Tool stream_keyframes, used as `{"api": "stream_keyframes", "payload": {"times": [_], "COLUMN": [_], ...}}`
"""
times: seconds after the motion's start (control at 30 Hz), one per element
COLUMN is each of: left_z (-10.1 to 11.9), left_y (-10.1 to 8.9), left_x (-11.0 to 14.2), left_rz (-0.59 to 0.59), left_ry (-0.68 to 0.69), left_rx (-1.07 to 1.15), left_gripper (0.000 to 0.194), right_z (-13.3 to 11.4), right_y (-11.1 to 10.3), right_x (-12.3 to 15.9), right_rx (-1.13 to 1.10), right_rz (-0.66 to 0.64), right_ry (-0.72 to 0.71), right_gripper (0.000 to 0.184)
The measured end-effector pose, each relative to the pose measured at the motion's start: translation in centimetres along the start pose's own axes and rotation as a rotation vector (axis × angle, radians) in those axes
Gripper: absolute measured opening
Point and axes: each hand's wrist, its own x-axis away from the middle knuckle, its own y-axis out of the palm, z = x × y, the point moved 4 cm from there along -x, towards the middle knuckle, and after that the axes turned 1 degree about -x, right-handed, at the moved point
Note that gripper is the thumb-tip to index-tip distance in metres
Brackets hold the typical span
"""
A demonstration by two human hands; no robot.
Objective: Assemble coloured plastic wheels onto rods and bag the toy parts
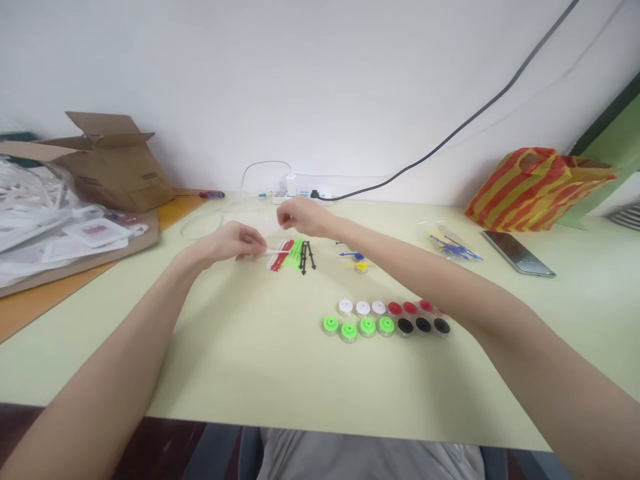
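Note:
My left hand (235, 241) is closed, with fingertips pinched on a thin white plastic stick (278, 252) that points right across a row of sticks. In that row lie red sticks (284, 256), green arrow sticks (296, 255) and black arrow sticks (305, 257). Above the row my right hand (299, 215) is raised, fingers curled together; whatever is in them is hidden. Under my right forearm are a blue arrow on a round base (358, 256) and a yellow one (361, 267). Nearer me stand two rows of round clear-bottomed pieces: white (363, 308), red (410, 308), green (367, 326) and black (423, 325).
A clear bag of blue arrow sticks (453, 247) and a phone (519, 253) lie at right, before a striped bag (525, 190). An open cardboard box (120, 163) and white plastic packets (60, 213) fill the left. A screwdriver (212, 195) and power strip (313, 197) sit by the wall.

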Motion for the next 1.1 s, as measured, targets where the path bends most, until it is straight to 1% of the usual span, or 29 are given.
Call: {"api": "stream_keyframes", "payload": {"times": [0.07,0.13,0.23,0.3,0.33,0.37,0.47,0.57,0.67,0.73,0.83,0.9,0.97,1.03,1.07,1.1], "left_z": [0.0,-0.1,-0.3,-0.4,-0.4,-0.4,-0.3,-0.2,0.3,0.6,0.7,1.1,2.2,4.6,6.3,8.1], "left_y": [-0.3,-0.8,-1.8,-1.8,-1.5,-1.1,0.6,1.7,2.1,2.1,1.8,1.2,0.6,0.6,1.1,2.0], "left_x": [0.1,0.2,0.2,0.0,-0.1,-0.3,-0.9,-1.1,-0.9,-0.7,-0.2,-0.1,-0.4,-1.3,-2.0,-2.9], "left_rz": [0.017,0.073,0.255,0.352,0.369,0.362,0.258,0.155,0.086,0.038,0.002,0.060,0.193,0.327,0.355,0.336], "left_ry": [0.015,0.034,0.055,0.064,0.066,0.069,0.072,0.083,0.117,0.133,0.117,0.125,0.187,0.284,0.336,0.383], "left_rx": [0.074,0.130,0.147,0.055,-0.014,-0.084,-0.214,-0.253,-0.271,-0.277,-0.268,-0.261,-0.266,-0.285,-0.295,-0.318], "left_gripper": [0.023,0.026,0.028,0.029,0.029,0.030,0.032,0.033,0.031,0.029,0.026,0.027,0.028,0.025,0.025,0.026], "right_z": [0.8,1.4,1.6,1.3,0.9,0.5,-1.4,-3.2,-4.0,-3.5,-1.8,-0.2,1.4,2.8,3.5,4.0], "right_y": [-2.4,-5.0,-8.3,-9.9,-10.5,-10.9,-12.2,-12.9,-12.7,-12.3,-11.7,-11.6,-11.5,-11.3,-11.2,-11.1], "right_x": [1.2,3.0,6.4,8.9,10.3,11.7,15.9,20.0,23.7,25.8,28.1,28.6,28.4,27.3,26.4,25.5], "right_rx": [0.095,0.162,0.227,0.272,0.292,0.309,0.375,0.394,0.352,0.330,0.296,0.264,0.222,0.191,0.195,0.212], "right_rz": [0.062,0.116,0.165,0.182,0.193,0.195,0.232,0.263,0.304,0.334,0.384,0.395,0.368,0.324,0.304,0.289], "right_ry": [0.043,0.076,0.120,0.137,0.143,0.146,0.165,0.204,0.280,0.358,0.484,0.558,0.606,0.611,0.592,0.560], "right_gripper": [0.017,0.015,0.012,0.014,0.015,0.016,0.018,0.019,0.015,0.012,0.009,0.007,0.005,0.004,0.005,0.006]}}
